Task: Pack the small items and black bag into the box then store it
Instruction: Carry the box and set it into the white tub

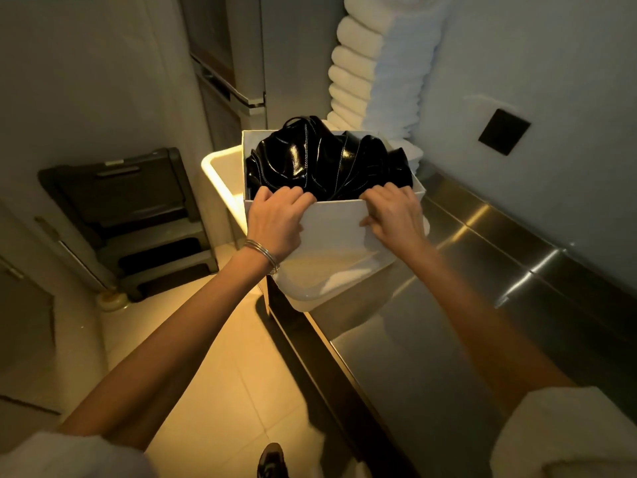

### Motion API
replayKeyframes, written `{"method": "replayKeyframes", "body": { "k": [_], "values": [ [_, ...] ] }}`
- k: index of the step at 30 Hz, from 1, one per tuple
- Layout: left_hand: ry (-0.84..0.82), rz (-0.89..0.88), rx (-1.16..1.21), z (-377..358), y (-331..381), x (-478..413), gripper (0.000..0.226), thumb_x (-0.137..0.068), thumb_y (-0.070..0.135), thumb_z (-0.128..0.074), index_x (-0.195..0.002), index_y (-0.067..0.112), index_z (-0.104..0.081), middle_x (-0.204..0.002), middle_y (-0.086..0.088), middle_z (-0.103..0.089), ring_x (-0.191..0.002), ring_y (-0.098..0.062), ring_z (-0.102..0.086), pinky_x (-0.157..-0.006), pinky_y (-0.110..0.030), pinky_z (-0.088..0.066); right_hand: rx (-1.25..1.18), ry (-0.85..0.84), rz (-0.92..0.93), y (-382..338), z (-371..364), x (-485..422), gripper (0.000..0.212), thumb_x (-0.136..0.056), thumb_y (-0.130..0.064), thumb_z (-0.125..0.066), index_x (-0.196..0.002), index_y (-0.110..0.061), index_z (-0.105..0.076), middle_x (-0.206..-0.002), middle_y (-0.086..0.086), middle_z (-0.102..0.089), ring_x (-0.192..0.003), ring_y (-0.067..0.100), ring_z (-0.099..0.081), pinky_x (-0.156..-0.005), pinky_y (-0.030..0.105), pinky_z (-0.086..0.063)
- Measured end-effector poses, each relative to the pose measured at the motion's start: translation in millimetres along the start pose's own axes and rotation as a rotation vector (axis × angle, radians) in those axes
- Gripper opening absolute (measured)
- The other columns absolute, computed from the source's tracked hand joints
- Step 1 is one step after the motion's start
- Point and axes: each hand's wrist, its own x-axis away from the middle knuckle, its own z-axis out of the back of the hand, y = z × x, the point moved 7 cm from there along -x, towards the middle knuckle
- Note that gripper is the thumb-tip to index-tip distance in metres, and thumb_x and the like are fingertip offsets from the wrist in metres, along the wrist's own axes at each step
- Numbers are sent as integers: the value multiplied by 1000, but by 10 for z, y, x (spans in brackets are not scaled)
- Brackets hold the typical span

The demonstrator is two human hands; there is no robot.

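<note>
A white box point(339, 232) is tilted toward me at the far left end of the steel counter, over a white tub. A glossy black bag point(320, 160) lies crumpled inside it and bulges above the rim. My left hand point(275, 212) grips the near rim at its left corner, fingers curled over the edge into the box. My right hand point(393, 210) grips the same rim at its right corner, thumb on the outer wall. No small items are visible; the bag hides the box's inside.
A white tub point(220, 170) stands under and left of the box. Stacked white towels point(358, 74) rise behind it. The steel counter point(465, 305) runs along the right. A dark step stool point(138, 219) leans at the left on the tiled floor point(224, 374).
</note>
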Motion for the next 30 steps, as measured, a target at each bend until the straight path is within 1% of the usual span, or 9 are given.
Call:
{"method": "replayKeyframes", "body": {
  "k": [2,4,7,12,17,22,26,27,30],
  "values": [
    [-1,-11,11,-81,-85,-58,43,-49,1,-83,-87,9,-63,-72,-6,-62,-64,-25,-57,-62,-30,-38,14,-11,-9,23,-93,-84,35,-61,-18,-80,-87,-14,-57,-82,3,-64,-78,24,-58,-67,30,-25],
    [-10,-16,7,-149,-158,-112,43,-50,0,-81,-87,10,-62,-72,-5,-61,-64,-24,-56,-62,-30,-37,17,-32,-24,39,-189,-151,32,-63,-18,-78,-87,-14,-57,-83,3,-64,-80,25,-57,-69,32,-29],
    [-17,-7,-2,-211,-197,-196,41,-52,-3,-78,-86,10,-62,-71,-4,-60,-63,-23,-54,-62,-28,-29,2,-50,-40,102,-291,-250,31,-64,-19,-77,-87,-14,-57,-82,4,-63,-80,26,-57,-69,33,-31],
    [-9,25,-27,-327,-172,-326,38,-53,-4,-77,-85,11,-62,-69,-3,-60,-62,-23,-53,-64,-27,-24,-54,-58,-13,240,-388,-348,31,-64,-17,-78,-87,-12,-57,-81,7,-63,-79,28,-58,-69,37,-43],
    [-38,38,-66,-457,-52,-474,40,-48,-4,-77,-81,14,-62,-65,0,-58,-59,-20,-52,-61,-26,-24,-94,-80,-13,463,-509,-420,31,-64,-20,-80,-83,-10,-58,-78,10,-63,-76,30,-58,-67,37,-43],
    [-89,88,-69,-673,-2,-520,41,-47,-4,-77,-80,14,-61,-65,-1,-58,-58,-22,-53,-59,-26,-26,-113,-114,31,621,-688,-434,31,-64,-19,-80,-84,-9,-59,-77,10,-63,-77,30,-58,-66,38,-43],
    [-163,153,-68,-895,23,-384,42,-47,-1,-78,-82,13,-60,-67,-2,-58,-58,-23,-54,-57,-27,-24,-100,-147,156,657,-866,-468,34,-62,-18,-81,-83,-13,-56,-74,6,-62,-74,23,-53,-67,30,-30],
    [-187,170,-71,-949,4,-341,42,-47,0,-78,-83,13,-60,-68,-2,-59,-58,-23,-54,-56,-27,-24,-103,-163,182,632,-938,-466,34,-61,-18,-81,-83,-13,-55,-73,5,-62,-72,23,-54,-66,30,-30],
    [-259,209,-62,-1123,-57,-199,42,-49,0,-78,-84,13,-60,-69,-3,-59,-60,-24,-55,-56,-27,-25,-149,-208,207,539,-1152,-393,37,-57,-17,-85,-77,-13,-54,-69,5,-62,-65,25,-58,-61,31,-42]
  ]
}}
